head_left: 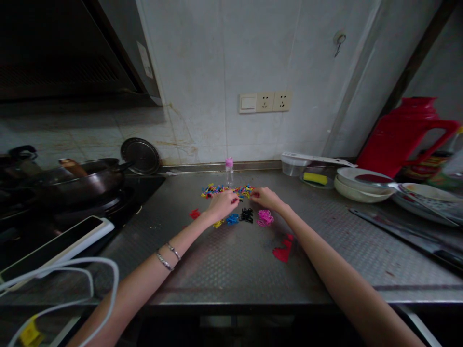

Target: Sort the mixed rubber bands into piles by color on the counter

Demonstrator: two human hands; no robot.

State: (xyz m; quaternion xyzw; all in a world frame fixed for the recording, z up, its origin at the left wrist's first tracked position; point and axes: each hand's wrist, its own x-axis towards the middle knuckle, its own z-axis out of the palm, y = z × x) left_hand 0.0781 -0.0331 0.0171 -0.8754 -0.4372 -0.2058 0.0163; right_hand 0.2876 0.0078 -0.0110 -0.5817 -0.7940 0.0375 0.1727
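My left hand [223, 204] is closed in a pinch at the front of a mixed pile of small, colourful loops [210, 191] that look like rubber bands. What its fingertips hold is too small to make out. At the pile's right end my right hand [266, 198] has its fingers curled together, their tips touching or close to the loops. Nearer me lie single-colour heaps: red [195, 213], yellow [218, 223], blue [232, 219], black [247, 215] and pink [265, 218]. My left forearm partly covers the yellow heap. Behind the mixed pile stands a small clear bottle [229, 171] with a pink top.
A torn red piece [284, 249] lies by my right forearm. To the left are a pan [87, 180] on the stove and a white-edged device [72, 248] with cables. Rightward stand bowls [356, 188], a yellow sponge [315, 179], a knife [398, 226] and a red thermos [401, 140].
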